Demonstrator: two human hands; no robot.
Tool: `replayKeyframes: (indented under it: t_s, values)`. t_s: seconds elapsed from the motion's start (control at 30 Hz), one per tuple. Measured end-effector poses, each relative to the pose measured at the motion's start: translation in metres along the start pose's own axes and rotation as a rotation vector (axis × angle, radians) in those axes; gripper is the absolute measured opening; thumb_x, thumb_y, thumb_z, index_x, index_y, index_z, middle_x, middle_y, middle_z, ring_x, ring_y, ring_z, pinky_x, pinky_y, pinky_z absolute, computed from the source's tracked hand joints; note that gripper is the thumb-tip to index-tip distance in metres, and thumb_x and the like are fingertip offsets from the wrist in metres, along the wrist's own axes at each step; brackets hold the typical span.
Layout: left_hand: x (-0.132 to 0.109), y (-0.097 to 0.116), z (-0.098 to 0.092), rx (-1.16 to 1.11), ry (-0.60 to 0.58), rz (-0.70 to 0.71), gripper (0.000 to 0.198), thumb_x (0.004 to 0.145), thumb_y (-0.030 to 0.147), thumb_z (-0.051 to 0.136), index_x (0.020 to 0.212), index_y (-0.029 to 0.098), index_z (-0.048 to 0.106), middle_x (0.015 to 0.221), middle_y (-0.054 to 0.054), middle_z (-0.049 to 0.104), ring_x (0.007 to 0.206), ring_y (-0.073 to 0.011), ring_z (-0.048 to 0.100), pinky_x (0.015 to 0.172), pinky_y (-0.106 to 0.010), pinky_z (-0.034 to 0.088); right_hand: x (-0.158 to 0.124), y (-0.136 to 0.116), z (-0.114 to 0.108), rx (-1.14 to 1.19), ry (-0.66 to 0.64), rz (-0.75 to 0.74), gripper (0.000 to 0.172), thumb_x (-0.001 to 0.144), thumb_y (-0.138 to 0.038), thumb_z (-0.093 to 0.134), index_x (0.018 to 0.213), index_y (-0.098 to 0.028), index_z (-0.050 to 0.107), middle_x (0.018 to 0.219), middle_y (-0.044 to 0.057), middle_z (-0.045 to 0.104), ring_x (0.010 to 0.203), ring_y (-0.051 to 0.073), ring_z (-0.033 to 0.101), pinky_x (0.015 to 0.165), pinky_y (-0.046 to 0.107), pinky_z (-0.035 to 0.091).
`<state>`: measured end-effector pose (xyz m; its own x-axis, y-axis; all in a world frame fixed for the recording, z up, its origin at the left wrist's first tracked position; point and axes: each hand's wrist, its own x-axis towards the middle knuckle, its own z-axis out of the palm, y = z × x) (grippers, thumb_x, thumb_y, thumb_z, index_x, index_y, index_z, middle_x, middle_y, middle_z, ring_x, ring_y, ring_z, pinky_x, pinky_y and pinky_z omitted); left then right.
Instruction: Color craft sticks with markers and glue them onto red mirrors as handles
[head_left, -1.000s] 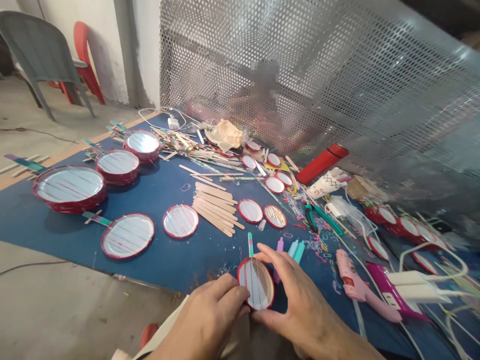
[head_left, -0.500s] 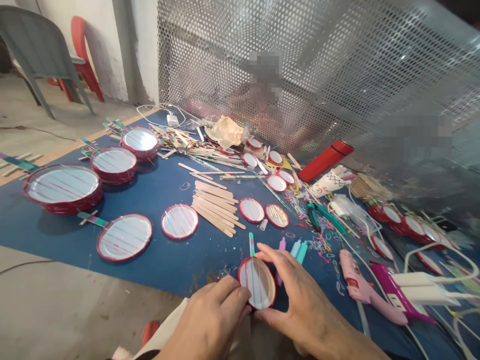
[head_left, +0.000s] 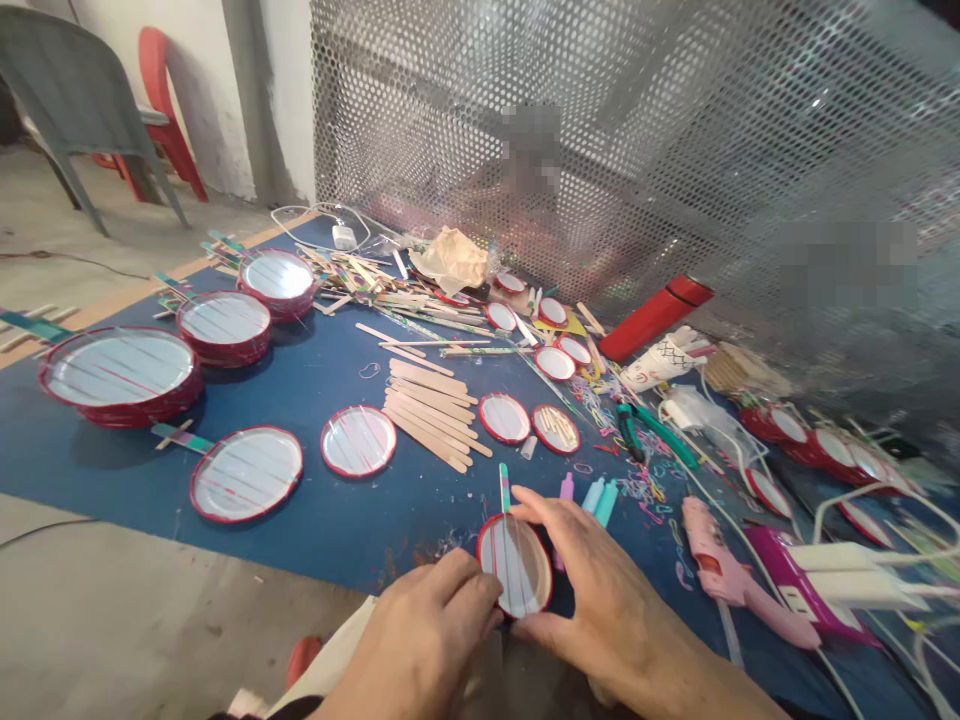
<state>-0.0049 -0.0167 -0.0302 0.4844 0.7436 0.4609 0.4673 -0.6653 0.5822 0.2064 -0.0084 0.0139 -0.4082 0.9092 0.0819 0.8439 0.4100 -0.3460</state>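
Both my hands hold a small round red-rimmed lid (head_left: 517, 565) strung with thin bands, near the front edge of the blue mat (head_left: 330, 520). My left hand (head_left: 420, 640) pinches its left rim with curled fingers. My right hand (head_left: 600, 590) curves round its right side, thumb under and fingers over the top. A painted craft stick (head_left: 504, 488) pokes out behind the lid. Pastel glue sticks (head_left: 596, 498) lie just beyond my right fingers.
Stacks of larger red-rimmed lids (head_left: 120, 370) sit at the left, with single lids (head_left: 246, 472) nearer. Plain wooden sticks (head_left: 431, 410) lie mid-mat. Pink and purple glue guns (head_left: 739, 585) with cables lie at the right. A red flask (head_left: 652, 318) and perforated metal screen (head_left: 675, 150) stand behind.
Both hands stay on the small lid; it has barely shifted. The view has drifted slightly.
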Motion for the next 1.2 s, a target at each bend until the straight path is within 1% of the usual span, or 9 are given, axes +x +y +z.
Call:
replayKeyframes:
  t_s: [0.13, 0.37, 0.5, 0.67, 0.77, 0.87, 1.03, 1.13, 1.2]
  values:
    - [0.000, 0.000, 0.000, -0.005, -0.031, -0.014, 0.038, 0.110, 0.023, 0.032, 0.089, 0.020, 0.064, 0.079, -0.003, 0.071, 0.063, -0.0158, 0.068, 0.057, -0.022, 0.048, 0.003, -0.003, -0.004, 0.009, -0.069, 0.056, 0.094, 0.059, -0.008, 0.067, 0.148, -0.021, 0.039, 0.127, 0.010, 0.069, 0.119, 0.031, 0.065, 0.100, 0.049, 0.055]
    - [-0.002, -0.001, -0.001, -0.025, -0.079, -0.038, 0.034, 0.106, 0.016, 0.041, 0.081, 0.020, 0.064, 0.084, -0.004, 0.072, 0.067, -0.0169, 0.070, 0.060, -0.022, 0.051, 0.008, -0.006, -0.003, -0.015, -0.089, 0.101, 0.091, 0.057, -0.011, 0.063, 0.146, -0.016, 0.047, 0.124, 0.013, 0.071, 0.116, 0.034, 0.066, 0.099, 0.051, 0.054]
    - [-0.002, -0.002, -0.001, -0.035, -0.094, -0.047, 0.029, 0.101, 0.010, 0.046, 0.082, 0.019, 0.066, 0.087, -0.005, 0.073, 0.067, -0.0184, 0.070, 0.059, -0.023, 0.051, 0.006, -0.005, -0.001, -0.042, -0.073, 0.069, 0.091, 0.057, -0.010, 0.060, 0.147, -0.014, 0.046, 0.123, 0.013, 0.070, 0.115, 0.034, 0.066, 0.097, 0.052, 0.054]
    - [-0.002, -0.004, 0.002, -0.064, -0.130, -0.087, 0.027, 0.096, 0.004, 0.049, 0.083, 0.020, 0.067, 0.088, -0.005, 0.072, 0.068, -0.0176, 0.070, 0.059, -0.023, 0.050, 0.003, -0.002, 0.003, -0.062, -0.061, 0.042, 0.093, 0.061, -0.011, 0.060, 0.152, -0.019, 0.041, 0.127, 0.012, 0.068, 0.118, 0.033, 0.064, 0.101, 0.054, 0.051]
    - [-0.003, -0.005, 0.004, -0.053, -0.155, -0.119, 0.029, 0.096, 0.003, 0.047, 0.084, 0.020, 0.067, 0.089, -0.004, 0.072, 0.069, -0.0173, 0.070, 0.059, -0.022, 0.049, 0.005, -0.003, 0.004, -0.077, -0.081, 0.049, 0.092, 0.061, -0.011, 0.061, 0.151, -0.016, 0.042, 0.125, 0.014, 0.069, 0.117, 0.035, 0.065, 0.101, 0.058, 0.052]
    - [-0.001, -0.003, 0.001, -0.004, -0.206, -0.148, 0.030, 0.097, 0.003, 0.046, 0.086, 0.020, 0.067, 0.091, -0.005, 0.072, 0.071, -0.0172, 0.070, 0.059, -0.022, 0.047, 0.008, -0.005, 0.003, -0.099, -0.097, 0.054, 0.091, 0.061, -0.012, 0.064, 0.150, -0.013, 0.045, 0.125, 0.016, 0.069, 0.117, 0.037, 0.065, 0.101, 0.061, 0.052]
    - [0.007, 0.002, -0.006, 0.099, -0.343, -0.216, 0.027, 0.096, 0.004, 0.048, 0.084, 0.018, 0.068, 0.088, -0.005, 0.071, 0.066, -0.0163, 0.068, 0.055, -0.023, 0.042, 0.012, -0.014, -0.004, -0.134, -0.139, 0.061, 0.088, 0.064, -0.012, 0.069, 0.149, -0.011, 0.048, 0.124, 0.017, 0.070, 0.115, 0.037, 0.066, 0.101, 0.060, 0.053]
    - [0.014, 0.001, -0.010, 0.046, -0.353, -0.267, 0.028, 0.097, 0.007, 0.048, 0.080, 0.017, 0.069, 0.086, -0.006, 0.069, 0.064, -0.0149, 0.064, 0.054, -0.022, 0.040, 0.015, -0.020, -0.009, -0.146, -0.183, 0.082, 0.085, 0.067, -0.014, 0.073, 0.149, -0.010, 0.049, 0.124, 0.018, 0.069, 0.115, 0.038, 0.066, 0.102, 0.061, 0.053]
    - [0.021, -0.004, -0.015, -0.079, -0.336, -0.264, 0.027, 0.096, 0.009, 0.051, 0.076, 0.016, 0.068, 0.084, -0.006, 0.068, 0.066, -0.0145, 0.063, 0.057, -0.022, 0.041, 0.017, -0.023, -0.011, -0.146, -0.212, 0.099, 0.086, 0.069, -0.016, 0.076, 0.150, -0.009, 0.049, 0.127, 0.019, 0.068, 0.118, 0.039, 0.064, 0.103, 0.062, 0.052]
